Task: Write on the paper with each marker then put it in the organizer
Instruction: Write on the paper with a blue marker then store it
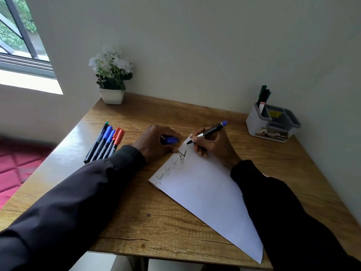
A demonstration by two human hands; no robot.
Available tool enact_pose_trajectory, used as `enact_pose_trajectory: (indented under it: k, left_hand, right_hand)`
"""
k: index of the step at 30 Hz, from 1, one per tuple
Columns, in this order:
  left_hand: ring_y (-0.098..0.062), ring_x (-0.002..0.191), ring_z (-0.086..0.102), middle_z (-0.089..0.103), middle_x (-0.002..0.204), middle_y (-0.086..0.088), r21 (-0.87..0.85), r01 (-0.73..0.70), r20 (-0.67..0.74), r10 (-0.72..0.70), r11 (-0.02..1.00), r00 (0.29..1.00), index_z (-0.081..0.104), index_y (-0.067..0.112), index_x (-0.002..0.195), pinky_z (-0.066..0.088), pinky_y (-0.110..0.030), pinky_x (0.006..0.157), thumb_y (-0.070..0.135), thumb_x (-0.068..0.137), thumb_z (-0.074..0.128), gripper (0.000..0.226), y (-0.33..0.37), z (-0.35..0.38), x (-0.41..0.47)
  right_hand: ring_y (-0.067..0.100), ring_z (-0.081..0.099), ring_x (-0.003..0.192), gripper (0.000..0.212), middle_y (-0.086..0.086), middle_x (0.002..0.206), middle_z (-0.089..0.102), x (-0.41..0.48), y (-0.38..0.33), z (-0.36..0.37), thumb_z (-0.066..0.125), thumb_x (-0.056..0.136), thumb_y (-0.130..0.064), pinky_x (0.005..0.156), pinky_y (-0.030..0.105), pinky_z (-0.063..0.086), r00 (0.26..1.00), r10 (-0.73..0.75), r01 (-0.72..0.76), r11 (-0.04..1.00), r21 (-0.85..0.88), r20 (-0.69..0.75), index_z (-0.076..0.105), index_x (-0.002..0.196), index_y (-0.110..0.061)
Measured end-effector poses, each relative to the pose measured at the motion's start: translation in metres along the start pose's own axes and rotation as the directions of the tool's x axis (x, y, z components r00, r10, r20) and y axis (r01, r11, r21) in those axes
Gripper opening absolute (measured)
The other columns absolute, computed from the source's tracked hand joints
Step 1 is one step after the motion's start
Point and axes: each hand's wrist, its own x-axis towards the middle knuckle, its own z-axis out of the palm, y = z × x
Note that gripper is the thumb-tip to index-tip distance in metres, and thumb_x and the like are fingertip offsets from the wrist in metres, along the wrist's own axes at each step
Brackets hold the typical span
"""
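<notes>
Past your sleeves [82,192], your right fingers [200,149] clamp the blue marker [210,132], its tail slanting toward the organizer [259,124] far right; left fingers [166,132] hold its cap [172,140].

**Head view: single wide-angle camera, facing forward and down**

Views: one.
Position: worn on the person's head, above the near edge of the brown wood-grain tabletop [136,222].
Facing: forward and down, towards the pale plain wall [195,45] behind the table's far edge.
Range: close. The dark left sleeve [78,202] and dark right sleeve [293,212] enter from the bottom corners, and the left hand [156,141] and right hand [213,147] sit near mid-frame.
Coverage: nearly the whole tabletop, with the grey metal window frame [25,64] at upper left.
</notes>
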Motion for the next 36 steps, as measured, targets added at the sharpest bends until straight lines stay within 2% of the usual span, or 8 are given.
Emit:
enact_pose_trajectory:
  k: [2, 5, 10, 15, 19, 27, 33, 36]
  left_hand:
    - [0.001, 0.097, 0.057, 0.066, 0.112, 0.007, -0.016, -0.005, 0.008, 0.006, 1.0, 1.0, 0.072, 0.014, 0.114, 0.045, 0.004, 0.075, 0.007, 0.083, 0.078, 0.033, 0.0003, -0.0008, 0.0001]
    - [-0.002, 0.101, 0.06, 0.069, 0.115, 0.004, -0.029, -0.015, 0.015, 0.015, 0.999, 1.0, 0.073, 0.014, 0.112, 0.047, 0.001, 0.078, 0.007, 0.082, 0.079, 0.031, -0.0017, -0.0008, 0.0012]
    - [-0.008, 0.112, 0.063, 0.07, 0.121, 0.002, -0.04, -0.016, 0.046, 0.018, 0.999, 0.999, 0.072, 0.019, 0.114, 0.053, -0.01, 0.085, 0.007, 0.084, 0.077, 0.033, -0.0046, 0.0003, 0.0028]
    - [-0.007, 0.114, 0.061, 0.068, 0.122, 0.006, -0.056, -0.024, 0.068, 0.028, 0.998, 0.997, 0.072, 0.021, 0.115, 0.05, -0.006, 0.087, 0.004, 0.085, 0.075, 0.035, -0.0038, 0.0002, 0.0035]
    - [-0.002, 0.109, 0.058, 0.061, 0.112, 0.016, -0.076, -0.014, 0.072, 0.019, 0.997, 0.997, 0.071, 0.02, 0.116, 0.046, 0.001, 0.081, 0.001, 0.085, 0.074, 0.036, -0.0012, 0.0007, 0.0029]
    - [-0.004, 0.111, 0.059, 0.066, 0.119, 0.009, -0.077, -0.031, 0.074, 0.036, 0.997, 0.997, 0.07, 0.024, 0.115, 0.049, -0.003, 0.085, 0.003, 0.085, 0.074, 0.037, -0.0034, 0.0011, 0.0034]
    - [-0.001, 0.106, 0.059, 0.06, 0.112, 0.017, -0.083, -0.021, 0.087, 0.029, 0.996, 0.996, 0.069, 0.024, 0.114, 0.048, -0.001, 0.081, 0.001, 0.086, 0.073, 0.037, 0.0007, -0.0006, 0.0012]
    - [0.002, 0.1, 0.057, 0.06, 0.108, 0.018, -0.087, -0.011, 0.087, 0.018, 0.996, 0.996, 0.066, 0.028, 0.113, 0.046, 0.001, 0.078, 0.0, 0.086, 0.073, 0.04, 0.0036, -0.0022, 0.0003]
  right_hand:
    - [0.029, 0.058, 0.051, 0.012, 0.027, 0.069, 0.067, -0.0007, -0.0011, -0.0015, 0.069, 0.095, -0.003, 0.044, 0.03, 0.046, 1.0, 0.002, -0.002, 1.0, -0.011, 0.005, 0.066, 0.095, 0.009]
    - [0.029, 0.057, 0.049, 0.007, 0.026, 0.068, 0.067, -0.0012, -0.0021, -0.003, 0.069, 0.094, 0.0, 0.043, 0.029, 0.046, 1.0, -0.003, 0.003, 1.0, -0.028, 0.017, 0.066, 0.095, 0.007]
    - [0.029, 0.057, 0.046, 0.011, 0.027, 0.066, 0.067, -0.0032, -0.0032, -0.0021, 0.069, 0.093, 0.004, 0.04, 0.029, 0.045, 1.0, 0.023, -0.022, 0.998, -0.051, 0.008, 0.063, 0.088, 0.012]
    - [0.029, 0.055, 0.046, 0.014, 0.026, 0.063, 0.065, -0.0048, -0.0044, -0.0021, 0.068, 0.093, 0.003, 0.039, 0.029, 0.042, 1.0, 0.023, -0.023, 0.996, -0.085, 0.001, 0.061, 0.084, 0.012]
    - [0.028, 0.052, 0.043, 0.017, 0.03, 0.063, 0.063, -0.0044, -0.0045, -0.0036, 0.068, 0.093, 0.003, 0.037, 0.026, 0.039, 0.999, 0.027, -0.025, 0.995, -0.093, 0.018, 0.059, 0.08, 0.01]
    - [0.022, 0.052, 0.04, 0.016, 0.025, 0.06, 0.063, -0.0035, -0.0054, -0.0039, 0.068, 0.092, 0.002, 0.037, 0.022, 0.038, 0.999, 0.024, -0.017, 0.988, -0.154, 0.047, 0.061, 0.079, 0.008]
    - [0.022, 0.056, 0.045, 0.011, 0.02, 0.067, 0.068, -0.0033, -0.0054, 0.0004, 0.071, 0.095, -0.009, 0.038, 0.024, 0.04, 0.999, 0.042, -0.044, 0.986, -0.16, -0.01, 0.068, 0.086, -0.003]
    - [0.022, 0.056, 0.048, 0.012, 0.019, 0.07, 0.07, -0.0027, -0.0053, 0.0017, 0.072, 0.095, -0.013, 0.039, 0.026, 0.039, 0.998, 0.062, -0.065, 0.985, -0.161, -0.029, 0.069, 0.092, -0.002]
